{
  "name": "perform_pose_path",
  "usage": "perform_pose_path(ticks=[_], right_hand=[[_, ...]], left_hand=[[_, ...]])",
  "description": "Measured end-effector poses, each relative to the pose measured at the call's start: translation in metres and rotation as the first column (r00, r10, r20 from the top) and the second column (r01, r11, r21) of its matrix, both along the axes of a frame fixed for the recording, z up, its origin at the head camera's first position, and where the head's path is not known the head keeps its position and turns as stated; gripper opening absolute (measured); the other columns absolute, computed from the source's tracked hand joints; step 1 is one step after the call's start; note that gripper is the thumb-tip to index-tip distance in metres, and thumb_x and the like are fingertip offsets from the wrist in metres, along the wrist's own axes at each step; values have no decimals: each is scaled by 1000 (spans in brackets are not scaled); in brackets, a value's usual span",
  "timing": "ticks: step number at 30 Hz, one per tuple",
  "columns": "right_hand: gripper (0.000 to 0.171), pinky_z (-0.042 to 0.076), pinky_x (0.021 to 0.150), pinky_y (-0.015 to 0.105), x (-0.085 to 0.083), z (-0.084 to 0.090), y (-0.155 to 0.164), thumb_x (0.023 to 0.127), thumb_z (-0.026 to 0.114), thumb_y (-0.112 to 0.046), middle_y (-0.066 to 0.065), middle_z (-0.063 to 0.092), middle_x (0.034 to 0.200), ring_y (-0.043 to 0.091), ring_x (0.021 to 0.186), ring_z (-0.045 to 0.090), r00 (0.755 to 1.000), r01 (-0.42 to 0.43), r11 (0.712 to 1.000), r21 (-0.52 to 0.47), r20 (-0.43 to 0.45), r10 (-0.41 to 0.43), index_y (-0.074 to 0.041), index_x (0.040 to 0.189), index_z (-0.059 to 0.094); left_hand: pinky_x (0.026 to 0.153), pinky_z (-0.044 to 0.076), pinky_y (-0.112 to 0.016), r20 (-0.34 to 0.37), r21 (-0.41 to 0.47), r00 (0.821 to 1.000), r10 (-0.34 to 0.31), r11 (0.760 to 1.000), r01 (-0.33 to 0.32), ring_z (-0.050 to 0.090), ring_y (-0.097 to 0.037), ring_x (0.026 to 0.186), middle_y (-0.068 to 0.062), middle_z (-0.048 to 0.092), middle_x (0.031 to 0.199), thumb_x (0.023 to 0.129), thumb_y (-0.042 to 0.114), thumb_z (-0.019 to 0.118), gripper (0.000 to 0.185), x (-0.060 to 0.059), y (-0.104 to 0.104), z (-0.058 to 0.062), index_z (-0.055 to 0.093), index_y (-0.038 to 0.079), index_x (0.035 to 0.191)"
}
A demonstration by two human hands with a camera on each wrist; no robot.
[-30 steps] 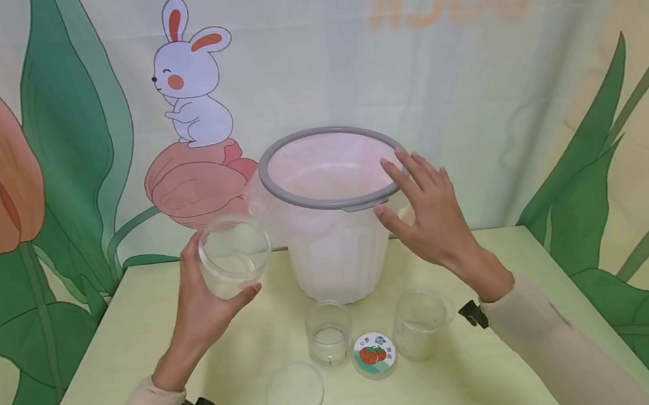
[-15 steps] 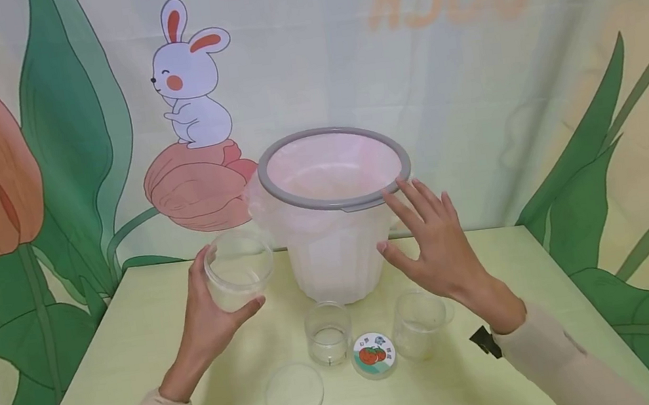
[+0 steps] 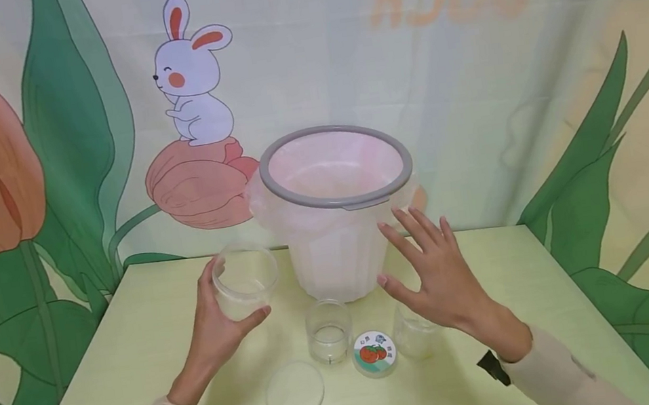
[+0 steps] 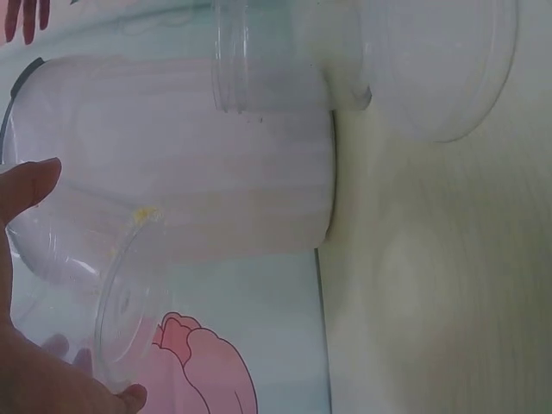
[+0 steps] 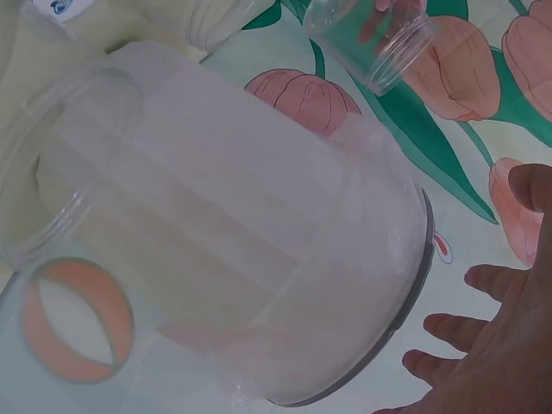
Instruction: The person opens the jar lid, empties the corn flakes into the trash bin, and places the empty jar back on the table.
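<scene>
My left hand (image 3: 218,333) grips a wide clear plastic jar (image 3: 245,278), held just above the table left of the white bin; the left wrist view shows this jar (image 4: 112,293) tilted in the hand. My right hand (image 3: 439,276) is open with fingers spread, hovering in front of the bin's right side and over a clear jar (image 3: 413,338). The white bin (image 3: 337,228) has a grey rim (image 3: 339,202) and a pale liner. The right wrist view shows the bin (image 5: 259,259) close up, with spread fingers (image 5: 483,345) at lower right.
On the yellow-green table (image 3: 106,368) stand a small clear jar (image 3: 329,332), a lid with a tomato picture (image 3: 373,353) and a clear flat lid (image 3: 295,392). A printed curtain with a rabbit (image 3: 191,76) hangs behind.
Both hands have come down and toward me. The left hand lowered the clear jar toward the table. The right hand dropped from the bin's rim to its lower side.
</scene>
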State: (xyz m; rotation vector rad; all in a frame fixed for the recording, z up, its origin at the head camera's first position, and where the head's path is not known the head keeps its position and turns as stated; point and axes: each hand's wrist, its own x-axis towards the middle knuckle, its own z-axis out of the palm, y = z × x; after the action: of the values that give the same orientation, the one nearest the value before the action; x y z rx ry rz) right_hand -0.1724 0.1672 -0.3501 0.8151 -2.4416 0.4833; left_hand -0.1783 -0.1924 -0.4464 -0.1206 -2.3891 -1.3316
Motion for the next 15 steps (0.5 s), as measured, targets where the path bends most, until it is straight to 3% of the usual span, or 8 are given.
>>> perform_pose_path(ticks=[15], right_hand=[[72, 10, 116, 70, 17, -23, -5, 89, 60, -50, 5, 28, 162, 31, 151, 21, 998, -26, 997, 66, 60, 22, -29, 153, 33]], left_hand=[[108, 35, -67, 82, 2, 996, -15, 1000, 14, 30, -41, 143, -13, 27, 157, 67, 29, 90, 119, 0, 3, -30, 11, 22, 156]])
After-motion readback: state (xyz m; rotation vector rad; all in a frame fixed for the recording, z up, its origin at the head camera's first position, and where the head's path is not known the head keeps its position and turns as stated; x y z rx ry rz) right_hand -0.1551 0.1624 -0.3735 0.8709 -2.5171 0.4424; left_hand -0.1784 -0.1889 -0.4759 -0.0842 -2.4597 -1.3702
